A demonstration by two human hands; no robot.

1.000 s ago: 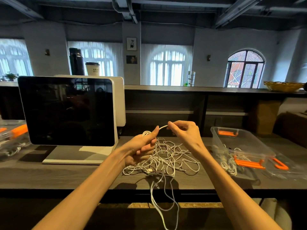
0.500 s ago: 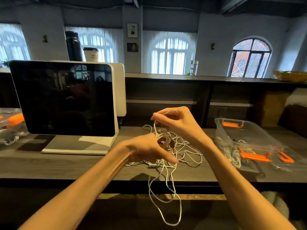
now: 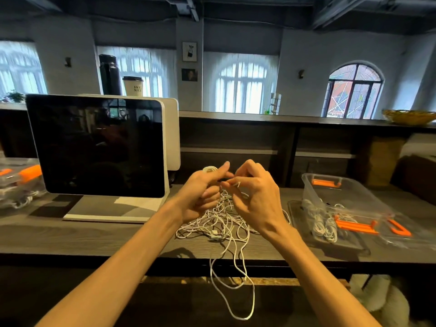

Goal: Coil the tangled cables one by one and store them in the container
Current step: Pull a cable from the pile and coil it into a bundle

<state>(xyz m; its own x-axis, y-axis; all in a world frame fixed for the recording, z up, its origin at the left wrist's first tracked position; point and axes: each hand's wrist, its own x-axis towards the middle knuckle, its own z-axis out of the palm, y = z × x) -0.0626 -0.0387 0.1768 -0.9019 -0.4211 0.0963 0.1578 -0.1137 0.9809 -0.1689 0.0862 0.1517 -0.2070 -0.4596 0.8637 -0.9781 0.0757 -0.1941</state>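
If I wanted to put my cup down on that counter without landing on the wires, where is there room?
Bare wood shows along the counter's front edge, between the monitor's base and the tangled cables. A narrower bare strip lies between the tangle and the clear container. The middle is crowded: both hands work above the pile, and cable loops hang over the edge.

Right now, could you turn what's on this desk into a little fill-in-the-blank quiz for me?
1. The tangled cables are ____ in colour.
2. The clear container has ____ handles.
3. The container sits on the ____ side of the pile.
4. The monitor screen is ____.

Both the left hand and right hand work one cable.

Missing words: white; orange; right; dark
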